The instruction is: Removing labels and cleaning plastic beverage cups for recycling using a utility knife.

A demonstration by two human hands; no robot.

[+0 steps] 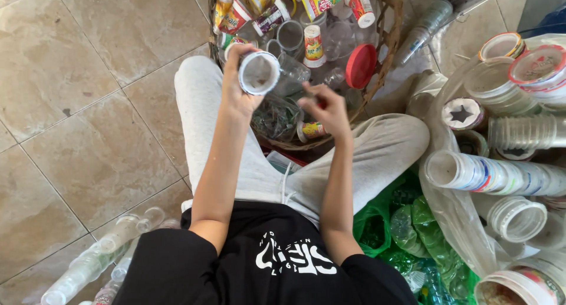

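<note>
My left hand [237,92] grips a small white plastic cup [258,73] with its open mouth turned toward me. My right hand [325,109] hovers just to the right of it, fingers pinched around something small and red that I cannot make out. Both hands are held over a woven basket [388,42] between my knees. The basket is full of used plastic cups, some clear, some with coloured printed wraps, plus a red lid [361,65].
Nested stacks of white and clear cups [489,175] lie in a clear plastic bag on the right. A green bag of crushed bottles [413,228] sits by my right thigh. More stacked clear cups [100,258] lie on the tiled floor at lower left.
</note>
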